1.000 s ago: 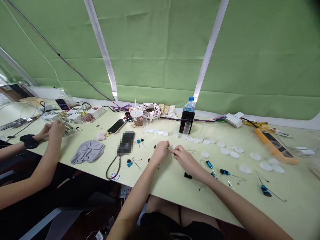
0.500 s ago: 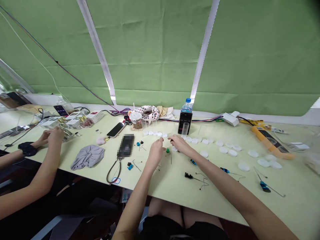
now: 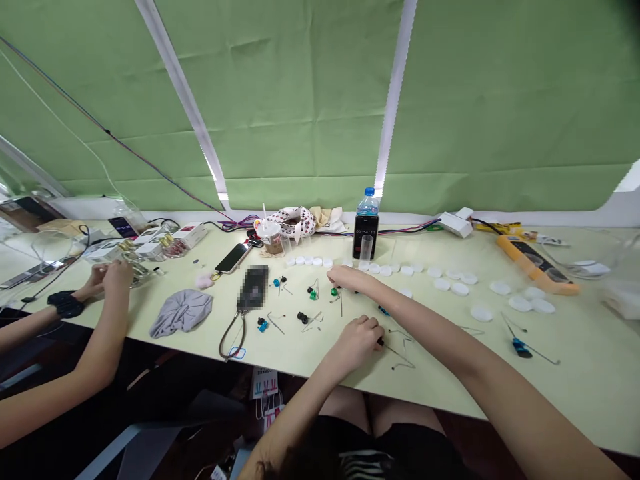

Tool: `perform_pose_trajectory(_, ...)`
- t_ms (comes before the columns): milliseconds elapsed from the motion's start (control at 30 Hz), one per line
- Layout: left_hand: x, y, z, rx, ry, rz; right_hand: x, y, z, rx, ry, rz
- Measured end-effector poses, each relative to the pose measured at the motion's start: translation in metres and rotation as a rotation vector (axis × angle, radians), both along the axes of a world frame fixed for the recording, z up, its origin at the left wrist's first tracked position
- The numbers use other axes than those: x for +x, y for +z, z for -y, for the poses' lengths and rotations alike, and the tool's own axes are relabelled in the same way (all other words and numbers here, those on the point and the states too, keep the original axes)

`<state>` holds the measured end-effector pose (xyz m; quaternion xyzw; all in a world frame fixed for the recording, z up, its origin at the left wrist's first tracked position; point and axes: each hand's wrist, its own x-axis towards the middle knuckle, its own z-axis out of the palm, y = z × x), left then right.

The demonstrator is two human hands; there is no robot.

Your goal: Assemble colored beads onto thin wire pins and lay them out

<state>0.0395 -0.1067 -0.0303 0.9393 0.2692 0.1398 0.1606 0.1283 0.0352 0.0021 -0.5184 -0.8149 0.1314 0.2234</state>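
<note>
My left hand (image 3: 361,340) is low over the table, its fingers closed around a black-handled piece (image 3: 381,341) whose bent wires (image 3: 404,357) stick out to the right. My right hand (image 3: 350,279) reaches across to the middle, fingers together, just above a small green part (image 3: 334,292) with a thin wire; what it holds, if anything, is hidden. Left of it lie another green part (image 3: 313,293), a black part (image 3: 303,318) and a blue part (image 3: 263,325), each beside bent wires. A blue-black piece with wires (image 3: 522,348) rests at the right.
Several white round caps (image 3: 460,289) run along the table. A phone showing a timer (image 3: 365,235) leans on a bottle (image 3: 369,202). An orange device (image 3: 540,263) lies at right. Another person's hands (image 3: 113,273) work at left, near a grey cloth (image 3: 181,312).
My left hand has moved from the middle to the right and nearer the table's front edge, onto the black-handled piece. My right hand has shifted slightly left. The view has tilted a little.
</note>
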Motion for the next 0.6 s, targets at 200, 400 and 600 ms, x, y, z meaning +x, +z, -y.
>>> perform_pose_trajectory(200,-0.023,0.000,0.006,-0.447,0.218,0.397,0.031,0.030,0.050,0.056,0.050,0.032)
perform_pose_trajectory(400,-0.035,0.013,0.020,-1.172,0.204,0.975,0.066,0.035,0.157,-0.081,-0.127,-0.380)
perform_pose_trajectory(600,-0.022,0.017,0.029,-1.298,0.216,1.138,0.048,0.005,0.219,-0.235,-0.234,-0.657)
